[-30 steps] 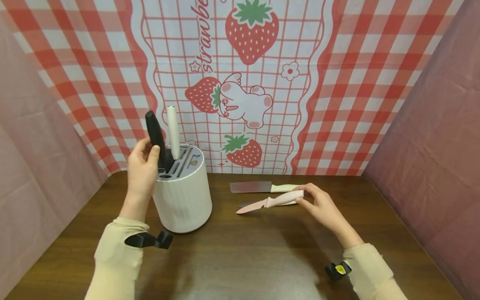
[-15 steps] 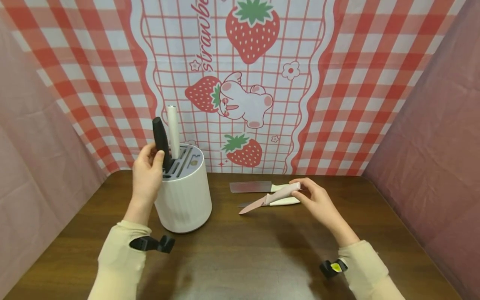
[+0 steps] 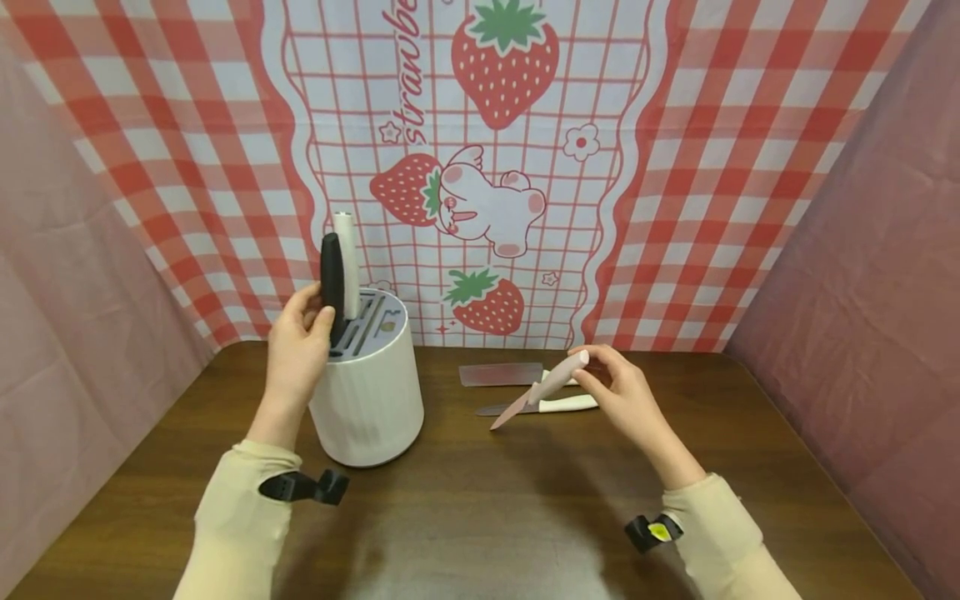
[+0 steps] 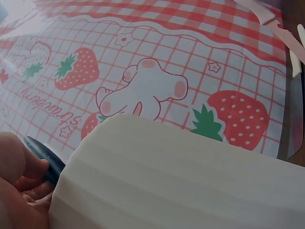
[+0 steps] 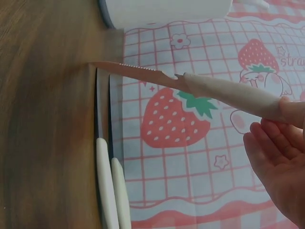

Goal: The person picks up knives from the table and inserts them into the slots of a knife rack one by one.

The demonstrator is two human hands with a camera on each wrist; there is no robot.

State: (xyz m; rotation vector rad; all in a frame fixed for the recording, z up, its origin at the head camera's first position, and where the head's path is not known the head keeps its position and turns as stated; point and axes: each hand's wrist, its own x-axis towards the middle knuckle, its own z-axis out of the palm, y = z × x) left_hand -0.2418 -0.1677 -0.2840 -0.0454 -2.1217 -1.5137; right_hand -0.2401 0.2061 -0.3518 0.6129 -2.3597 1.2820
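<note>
In the head view, my left hand (image 3: 296,346) grips an upright black handle (image 3: 332,279) at the left of the white knife block (image 3: 367,408). Whatever lies below the handle is hidden in the block and behind my fingers. A white-handled knife (image 3: 346,258) stands in a slot beside it. My right hand (image 3: 622,396) pinches the handle end of a pink-bladed knife (image 5: 228,90), tilted tip down, with a serrated stretch along its blade. Its tip is close to the table; contact is unclear. Behind it lie a cleaver (image 3: 501,374) and a slim white-handled knife (image 3: 568,403).
The brown wooden table (image 3: 480,517) runs back to a strawberry-print cloth (image 3: 585,208). Pink drapes (image 3: 847,275) hang at both sides. More slots show in the block's grey top (image 3: 378,333), to the right of the handles.
The black handle has tipped from leaning left to upright, sitting slightly lower, my left hand shifting right. My right hand has moved left and raised its knife's handle, steepening the blade.
</note>
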